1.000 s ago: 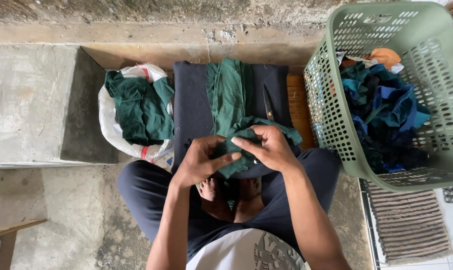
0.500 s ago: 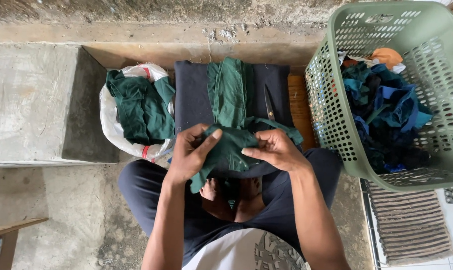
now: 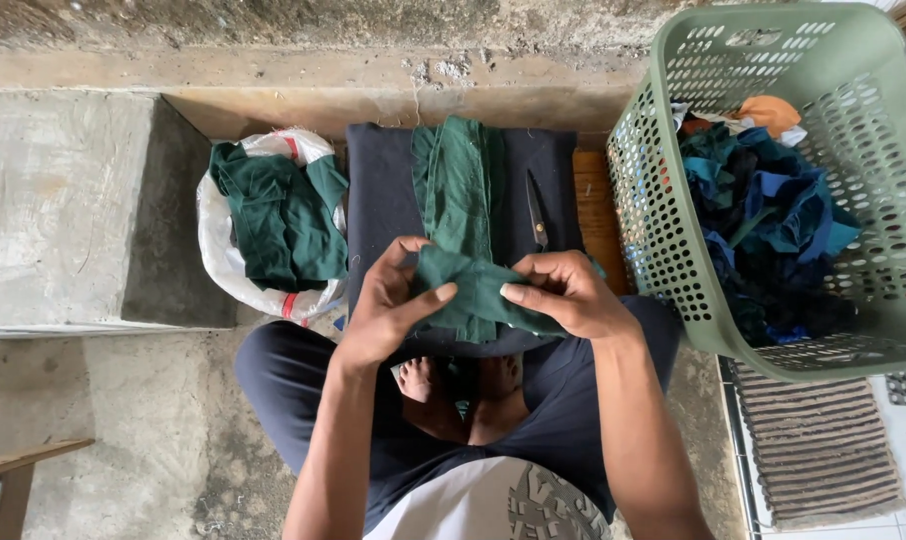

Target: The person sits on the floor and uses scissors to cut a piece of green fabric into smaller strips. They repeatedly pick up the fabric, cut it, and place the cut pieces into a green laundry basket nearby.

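Note:
I sit cross-legged on the floor. My left hand point(image 3: 393, 305) and my right hand point(image 3: 563, 293) both grip a folded dark green cloth piece point(image 3: 478, 290) above my lap. Just beyond it, a stack of green cloth strips point(image 3: 455, 185) lies on a dark navy fabric pad point(image 3: 378, 195). Black scissors point(image 3: 536, 212) rest on the pad, right of the strips.
A white sack point(image 3: 218, 255) holding dark green cloth point(image 3: 278, 215) sits at the left. A green plastic laundry basket point(image 3: 673, 180) with blue, green and orange scraps stands at the right. A concrete ledge point(image 3: 63, 200) lies far left; a ribbed mat point(image 3: 823, 445) lower right.
My hands have drawn the green cloth up and flattened it between them; my left hand has shifted its grip to the cloth's left edge.

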